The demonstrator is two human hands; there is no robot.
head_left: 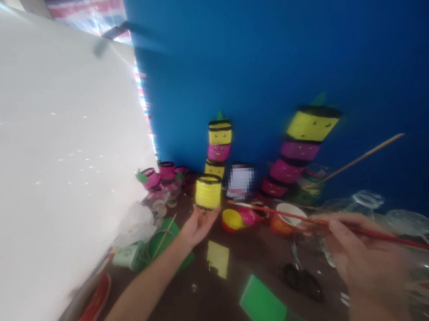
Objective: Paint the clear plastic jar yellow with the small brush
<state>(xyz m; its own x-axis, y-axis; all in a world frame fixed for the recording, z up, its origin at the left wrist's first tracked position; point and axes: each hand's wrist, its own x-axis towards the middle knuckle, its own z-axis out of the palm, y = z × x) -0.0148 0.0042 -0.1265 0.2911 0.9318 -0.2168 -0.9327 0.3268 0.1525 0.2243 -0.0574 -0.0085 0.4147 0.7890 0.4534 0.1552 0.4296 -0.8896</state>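
My left hand [198, 228] is closed around the bottom of a small yellow painted container [208, 194] with black bands at its rim and base. It is raised over the brown table and nearly upright. A long red paintbrush [274, 211] lies between the thumb and fingers of my right hand [363, 255]. The brush's pale tip points left, close to the container's right side; whether they touch I cannot tell. Below the brush are small bowls of yellow paint [232, 220] and pink paint [249, 216]. A red and white paper cup [285, 220] stands right of them.
Painted stacks with faces, one narrow [219, 152] and one wide [300, 151], stand against the blue wall. Black-handled scissors [302, 279], a green pad [263, 301] and yellow paper [218, 259] lie on the table. Clear plastic containers [367, 199] crowd the right.
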